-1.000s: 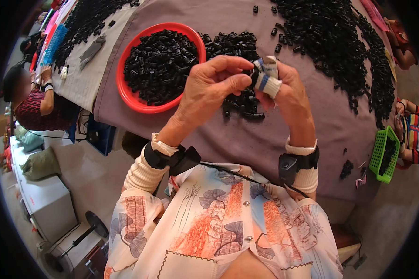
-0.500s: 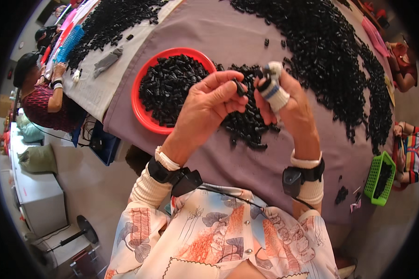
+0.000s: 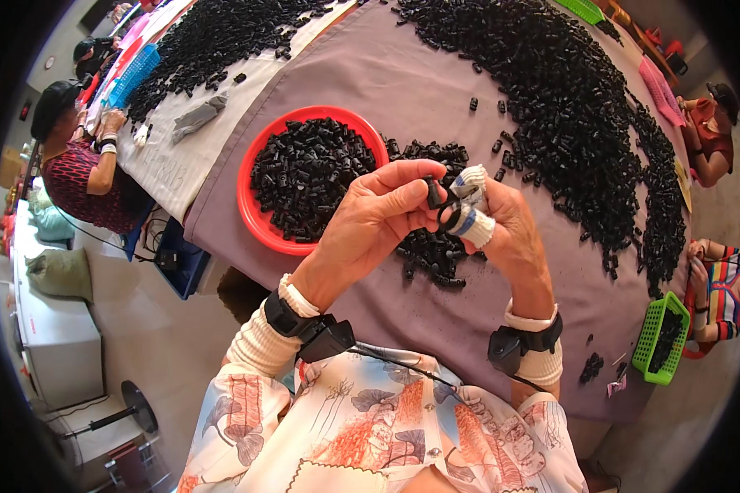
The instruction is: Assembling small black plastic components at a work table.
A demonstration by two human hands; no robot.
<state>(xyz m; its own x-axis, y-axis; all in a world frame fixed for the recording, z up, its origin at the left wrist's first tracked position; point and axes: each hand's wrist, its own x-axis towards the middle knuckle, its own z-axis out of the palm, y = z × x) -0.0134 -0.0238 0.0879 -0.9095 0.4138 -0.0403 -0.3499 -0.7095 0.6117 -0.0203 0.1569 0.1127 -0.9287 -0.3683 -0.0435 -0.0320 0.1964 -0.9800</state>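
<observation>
Between thumb and forefinger, my left hand (image 3: 376,215) pinches a small black plastic part (image 3: 433,192), dark and roughly cylindrical. Close beside it is my right hand (image 3: 508,223), with white, blue-striped cloth covers (image 3: 474,225) on its finger and thumb. Its fingers are curled around something dark near the left hand's part; what exactly it grips is hidden. Below and behind both hands lies a pile of black parts (image 3: 432,255). To the left of them stands a red round basin (image 3: 245,187) full of similar black parts.
A large heap of black parts (image 3: 567,123) covers the far right of the cloth-covered table (image 3: 329,74). A green basket (image 3: 651,337) sits at the right edge. Co-workers sit at the left (image 3: 82,177) and right. A grey cloth (image 3: 197,117) lies at the left.
The two hands have come closer together, and the right hand has lowered and moved left toward the part in the left hand. The whole view has shifted slightly.
</observation>
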